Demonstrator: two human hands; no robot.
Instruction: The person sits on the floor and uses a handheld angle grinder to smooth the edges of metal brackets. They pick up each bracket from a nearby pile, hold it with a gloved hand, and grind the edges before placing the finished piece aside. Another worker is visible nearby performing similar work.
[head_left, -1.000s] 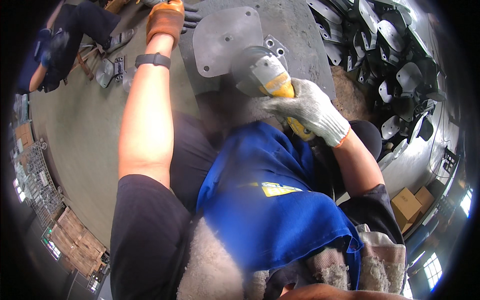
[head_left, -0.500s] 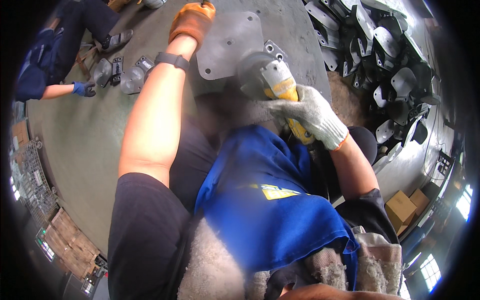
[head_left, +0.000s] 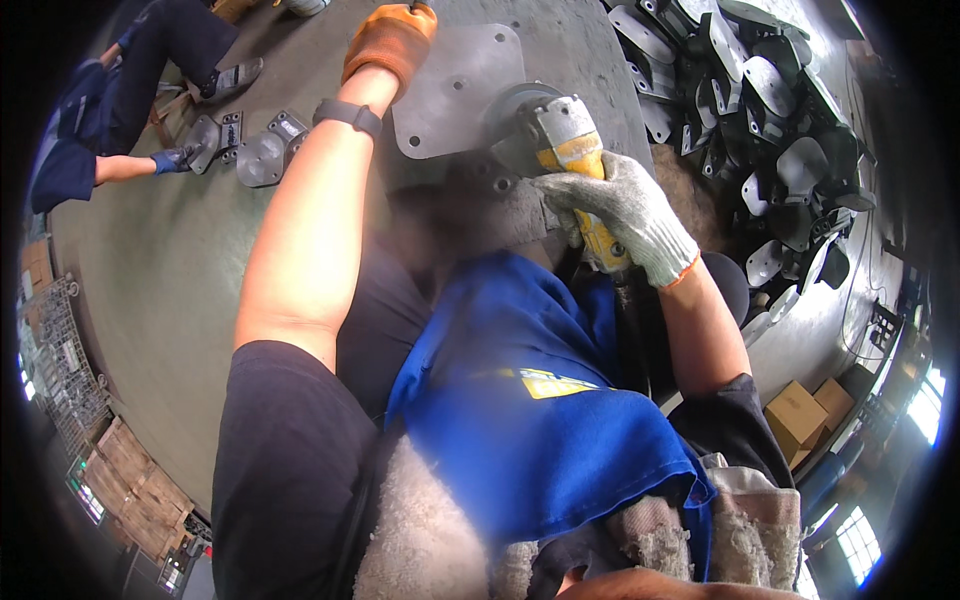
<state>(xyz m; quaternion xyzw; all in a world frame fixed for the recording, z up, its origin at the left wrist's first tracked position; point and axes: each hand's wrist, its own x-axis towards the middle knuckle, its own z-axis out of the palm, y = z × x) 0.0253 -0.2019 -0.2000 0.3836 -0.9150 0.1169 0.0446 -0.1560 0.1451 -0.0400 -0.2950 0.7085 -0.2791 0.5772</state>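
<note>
My right hand (head_left: 635, 215), in a grey-white knit glove, grips a yellow angle grinder (head_left: 600, 235) whose disc lies over the right edge of a flat grey metal plate (head_left: 455, 60). The plate has rounded corners and several holes. Whether the disc touches the metal I cannot tell. By the plate's left edge, my left hand (head_left: 390, 45) is closed in an orange glove; a dark end pokes out of it at the picture's top, and what it belongs to is hidden. Below the disc, a dark holed metal part (head_left: 490, 182) shows blurred.
Many dark metal brackets (head_left: 775, 90) are heaped at the right. At the upper left, another person's gloved hand (head_left: 175, 160) is by smaller plates, one of them a rounded plate (head_left: 262, 158). Cardboard boxes (head_left: 797, 415) stand lower right, a wire cage (head_left: 65, 370) far left.
The grinder has moved slightly up and right, covering the holed part by the plate's right edge and uncovering one below. My left hand barely moved. The other person's hand reached toward a small plate.
</note>
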